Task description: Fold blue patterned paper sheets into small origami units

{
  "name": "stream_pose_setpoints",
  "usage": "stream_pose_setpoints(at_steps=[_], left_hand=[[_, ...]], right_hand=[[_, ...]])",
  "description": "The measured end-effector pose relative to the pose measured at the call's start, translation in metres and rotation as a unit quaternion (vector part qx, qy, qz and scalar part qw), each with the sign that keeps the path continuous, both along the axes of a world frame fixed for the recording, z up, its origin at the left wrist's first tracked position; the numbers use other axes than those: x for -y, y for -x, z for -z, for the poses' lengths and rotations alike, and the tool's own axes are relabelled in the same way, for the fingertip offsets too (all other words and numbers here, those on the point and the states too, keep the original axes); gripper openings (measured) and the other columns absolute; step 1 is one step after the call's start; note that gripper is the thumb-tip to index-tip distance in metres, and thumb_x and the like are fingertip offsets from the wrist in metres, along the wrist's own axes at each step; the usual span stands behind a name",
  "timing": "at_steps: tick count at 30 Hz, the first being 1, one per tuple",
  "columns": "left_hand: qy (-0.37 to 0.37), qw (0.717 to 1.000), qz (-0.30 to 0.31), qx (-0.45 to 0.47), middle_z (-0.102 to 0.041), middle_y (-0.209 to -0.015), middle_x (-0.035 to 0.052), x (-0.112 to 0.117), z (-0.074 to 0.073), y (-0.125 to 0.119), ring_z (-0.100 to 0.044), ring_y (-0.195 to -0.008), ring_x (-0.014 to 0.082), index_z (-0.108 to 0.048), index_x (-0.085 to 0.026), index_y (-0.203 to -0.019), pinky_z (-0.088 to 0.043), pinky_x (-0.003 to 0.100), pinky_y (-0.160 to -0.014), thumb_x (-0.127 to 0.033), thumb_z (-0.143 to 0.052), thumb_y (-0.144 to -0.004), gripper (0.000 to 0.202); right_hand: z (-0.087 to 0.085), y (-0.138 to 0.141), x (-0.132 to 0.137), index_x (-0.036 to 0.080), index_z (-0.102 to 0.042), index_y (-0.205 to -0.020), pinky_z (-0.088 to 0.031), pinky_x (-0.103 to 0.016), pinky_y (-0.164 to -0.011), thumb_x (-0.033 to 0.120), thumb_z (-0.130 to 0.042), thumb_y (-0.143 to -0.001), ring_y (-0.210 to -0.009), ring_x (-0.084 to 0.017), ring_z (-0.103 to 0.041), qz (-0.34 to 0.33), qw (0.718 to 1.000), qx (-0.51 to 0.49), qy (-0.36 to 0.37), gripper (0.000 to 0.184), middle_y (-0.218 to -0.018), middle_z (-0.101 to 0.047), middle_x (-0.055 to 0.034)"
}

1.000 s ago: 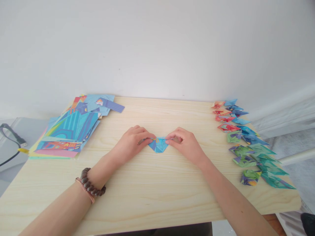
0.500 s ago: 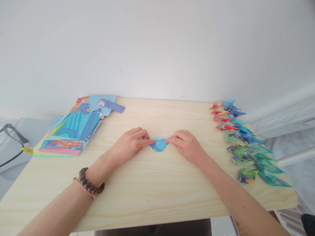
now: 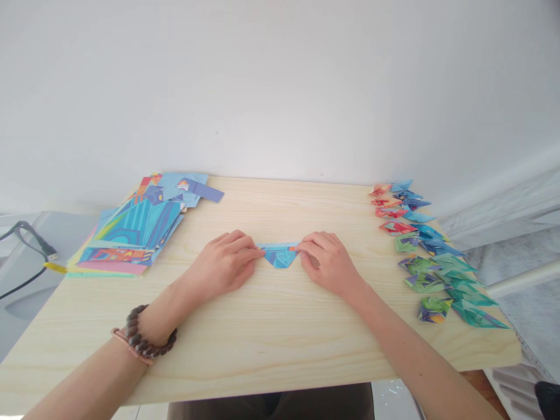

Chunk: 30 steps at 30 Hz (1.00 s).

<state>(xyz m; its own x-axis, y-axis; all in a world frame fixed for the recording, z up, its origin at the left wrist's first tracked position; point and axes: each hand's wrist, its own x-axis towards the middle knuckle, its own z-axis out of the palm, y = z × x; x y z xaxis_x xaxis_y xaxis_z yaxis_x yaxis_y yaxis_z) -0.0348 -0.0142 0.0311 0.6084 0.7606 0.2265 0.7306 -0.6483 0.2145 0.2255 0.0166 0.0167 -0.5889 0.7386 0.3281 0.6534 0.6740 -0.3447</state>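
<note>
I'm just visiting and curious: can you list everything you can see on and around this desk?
table: one, pale wood, fills the lower half of the view.
folded paper piece: one, blue patterned, flat at the table's middle.
paper sheets: one loose stack, mostly blue with pink, yellow and red, far left of the table.
folded paper shapes: more than a dozen, red, blue and green, in rows along the table's right edge.
cable: one, black, off the table to the left.
wall: white, behind the table.
bead bracelet: one, dark brown, on the left wrist.
left hand: bare, fingers touch the piece's left end.
right hand: bare, fingers touch its right end.
</note>
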Motion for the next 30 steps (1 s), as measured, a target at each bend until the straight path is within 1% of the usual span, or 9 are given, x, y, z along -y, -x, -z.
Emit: stream_pose_setpoints(at_steps=[2,3,5,7,10,13,17,24,30], left_hand=[[0.004,1.0,-0.024,0.0,-0.06,-0.085,0.0053,-0.004,-0.004,-0.009,-0.052,-0.083,0.0194,-0.066,-0.02,-0.094,-0.043,0.032,-0.074,-0.027,-0.048,-0.088,0.021],[0.005,0.999,-0.041,-0.003,-0.059,-0.079,0.0046,-0.007,-0.005,-0.013,-0.051,-0.079,0.0184,-0.066,-0.019,-0.083,-0.042,0.031,-0.071,-0.03,-0.047,-0.089,0.023],[-0.004,0.996,-0.084,-0.016,-0.055,-0.069,0.0038,-0.012,-0.007,-0.024,-0.05,-0.072,0.0171,-0.06,-0.017,-0.064,-0.04,0.03,-0.066,-0.033,-0.046,-0.09,0.034],[-0.008,0.992,-0.121,-0.029,-0.056,-0.067,0.0034,-0.017,-0.007,-0.032,-0.05,-0.071,0.0172,-0.055,-0.016,-0.058,-0.038,0.029,-0.063,-0.035,-0.051,-0.088,0.035],[-0.015,0.989,-0.143,-0.036,-0.057,-0.067,0.0029,-0.021,-0.003,-0.039,-0.05,-0.072,0.0177,-0.054,-0.017,-0.057,-0.036,0.029,-0.062,-0.034,-0.055,-0.086,0.033],[-0.02,0.99,-0.137,-0.022,-0.057,-0.069,0.002,-0.021,0.003,-0.038,-0.05,-0.075,0.0177,-0.053,-0.017,-0.06,-0.037,0.03,-0.066,-0.033,-0.056,-0.086,0.03],[-0.007,0.992,-0.127,0.002,-0.056,-0.07,0.0009,-0.022,0.007,-0.033,-0.049,-0.076,0.0172,-0.051,-0.017,-0.062,-0.037,0.03,-0.07,-0.034,-0.056,-0.086,0.03],[0.012,0.993,-0.115,0.012,-0.055,-0.068,0.0005,-0.024,0.006,-0.032,-0.049,-0.075,0.0167,-0.049,-0.017,-0.062,-0.036,0.03,-0.069,-0.033,-0.055,-0.086,0.03],[0.015,0.993,-0.117,0.003,-0.056,-0.07,0.0004,-0.022,0.006,-0.031,-0.049,-0.075,0.0167,-0.049,-0.017,-0.062,-0.035,0.03,-0.068,-0.031,-0.055,-0.086,0.029]], right_hand=[[-0.002,0.006,-0.002,0.02,-0.065,-0.089,-0.037,-0.036,-0.081,0.021,-0.051,-0.084,-0.086,-0.019,-0.054,0.034,0.999,-0.024,0.018,0.014,-0.092,-0.061,-0.0053],[-0.002,0.009,-0.004,0.02,-0.065,-0.085,-0.037,-0.036,-0.081,0.024,-0.052,-0.084,-0.085,-0.019,-0.054,0.053,0.998,-0.032,0.028,0.013,-0.091,-0.061,-0.0048],[-0.002,0.018,-0.009,0.02,-0.064,-0.074,-0.037,-0.036,-0.082,0.029,-0.053,-0.085,-0.084,-0.018,-0.055,0.086,0.995,-0.035,0.045,0.018,-0.089,-0.059,-0.0041],[-0.001,0.027,-0.014,0.02,-0.06,-0.063,-0.036,-0.037,-0.083,0.034,-0.056,-0.084,-0.084,-0.018,-0.054,0.103,0.993,-0.025,0.048,0.025,-0.089,-0.057,-0.0041],[0.004,0.035,-0.015,0.019,-0.055,-0.058,-0.036,-0.037,-0.08,0.034,-0.057,-0.083,-0.083,-0.018,-0.052,0.106,0.993,-0.023,0.041,0.03,-0.087,-0.055,-0.004],[0.008,0.037,-0.012,0.019,-0.055,-0.06,-0.036,-0.037,-0.078,0.031,-0.056,-0.084,-0.083,-0.019,-0.051,0.101,0.994,-0.028,0.034,0.027,-0.087,-0.055,-0.0044],[0.007,0.035,-0.01,0.02,-0.054,-0.061,-0.037,-0.036,-0.078,0.028,-0.055,-0.084,-0.082,-0.018,-0.05,0.103,0.994,-0.022,0.042,0.024,-0.086,-0.054,-0.004],[0.001,0.03,-0.012,0.019,-0.049,-0.061,-0.038,-0.035,-0.076,0.02,-0.052,-0.084,-0.078,-0.017,-0.048,0.09,0.993,-0.025,0.067,0.023,-0.083,-0.053,-0.0035],[-0.005,0.027,-0.009,0.019,-0.049,-0.064,-0.035,-0.037,-0.079,0.021,-0.049,-0.086,-0.082,-0.017,-0.049,0.092,0.991,-0.008,0.101,0.022,-0.086,-0.053,-0.0026]])
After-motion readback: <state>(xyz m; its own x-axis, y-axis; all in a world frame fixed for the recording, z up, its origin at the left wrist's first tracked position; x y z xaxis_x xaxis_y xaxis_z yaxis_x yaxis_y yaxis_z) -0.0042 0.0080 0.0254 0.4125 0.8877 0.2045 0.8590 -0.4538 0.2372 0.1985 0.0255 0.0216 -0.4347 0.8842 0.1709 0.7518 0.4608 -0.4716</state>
